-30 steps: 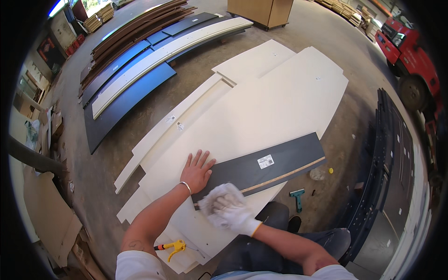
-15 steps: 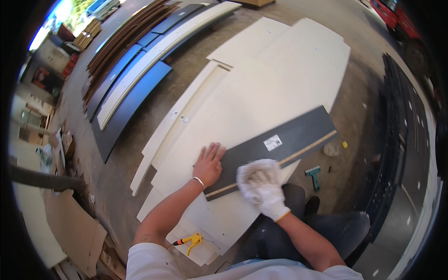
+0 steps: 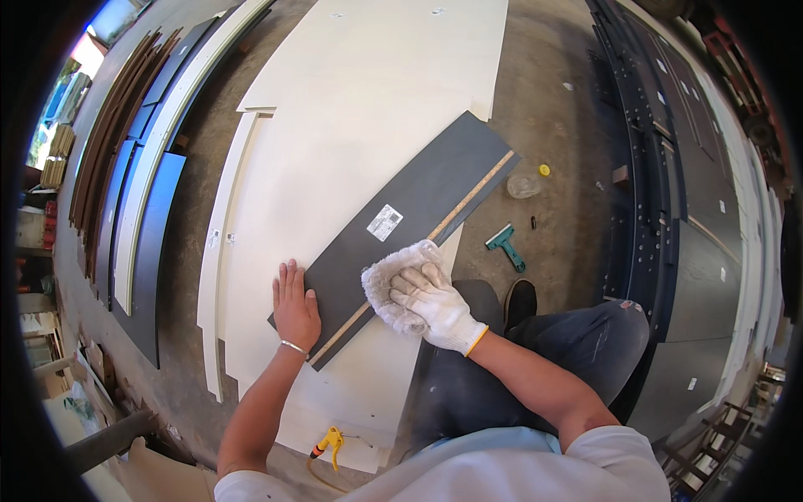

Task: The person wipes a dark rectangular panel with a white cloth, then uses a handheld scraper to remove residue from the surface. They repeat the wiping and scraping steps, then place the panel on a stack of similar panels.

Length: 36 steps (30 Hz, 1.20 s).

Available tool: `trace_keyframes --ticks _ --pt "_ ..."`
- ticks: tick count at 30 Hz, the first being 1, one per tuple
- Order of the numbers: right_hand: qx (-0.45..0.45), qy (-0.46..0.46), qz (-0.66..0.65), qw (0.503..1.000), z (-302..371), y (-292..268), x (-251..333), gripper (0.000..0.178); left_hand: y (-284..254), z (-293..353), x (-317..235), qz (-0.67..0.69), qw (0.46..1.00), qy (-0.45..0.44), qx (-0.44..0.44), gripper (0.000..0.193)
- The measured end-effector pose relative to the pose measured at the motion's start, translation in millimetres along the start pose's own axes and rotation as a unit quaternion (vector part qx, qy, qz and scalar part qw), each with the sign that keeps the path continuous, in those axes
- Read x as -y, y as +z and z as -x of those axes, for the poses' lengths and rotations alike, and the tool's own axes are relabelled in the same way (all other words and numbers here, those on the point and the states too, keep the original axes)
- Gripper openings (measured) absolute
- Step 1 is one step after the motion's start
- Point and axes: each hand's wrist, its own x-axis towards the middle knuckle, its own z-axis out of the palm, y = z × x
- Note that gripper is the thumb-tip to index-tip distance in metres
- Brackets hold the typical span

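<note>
A long dark grey board [image 3: 435, 184] lies at a slant on a stack of white panels [image 3: 351, 92]. It bears a white label [image 3: 385, 223], and a pale brown strip runs along its right side. My bare left hand [image 3: 296, 311], with a bracelet at the wrist, rests flat with fingers stretched out at the board's near left edge. In a white work glove, my right hand [image 3: 443, 309] presses a fluffy greyish-white cloth [image 3: 386, 272] onto the board, over part of the strip. The cloth hides the board's surface beneath it.
A green scraper [image 3: 508, 248], a clear plastic container [image 3: 523, 186] and a yellow cap [image 3: 544, 170] lie on the floor at right. Near me is a yellow air blow gun [image 3: 331, 442] with a hose. Stacked boards flank both sides, blue-grey ones [image 3: 150, 251] at left, dark ones [image 3: 703, 276] at right.
The whole view has turned, so the board appears steeper and farther left. My left hand's fingers now lie straighter and closer together. The cloth stays on the board under my right hand.
</note>
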Motion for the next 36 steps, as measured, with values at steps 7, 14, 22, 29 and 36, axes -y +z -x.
trace_keyframes --ticks 7,14,22,29,36 --pt "-0.247 0.208 -0.04 0.946 -18.5 -52.9 -84.1 0.038 3.1 0.4 1.7 0.005 1.0 0.022 -0.01 0.049" --pt "-0.09 0.053 -0.057 0.993 14.9 18.6 -13.0 0.04 1.3 -1.5 4.2 0.02 0.999 0.032 -0.016 0.049" --pt "-0.215 0.315 -0.211 0.9 -16.5 -71.0 -124.1 0.042 1.0 -0.3 3.5 0.011 1.0 0.025 -0.012 0.048" --pt "-0.163 0.074 0.026 0.984 11.7 -19.7 -95.1 0.043 0.9 -0.1 3.1 -0.004 0.999 0.046 -0.028 0.049" --pt "-0.234 0.462 -0.142 0.844 -23.1 -120.1 -244.9 0.041 6.2 1.7 4.6 -0.023 0.997 0.059 -0.05 0.049"
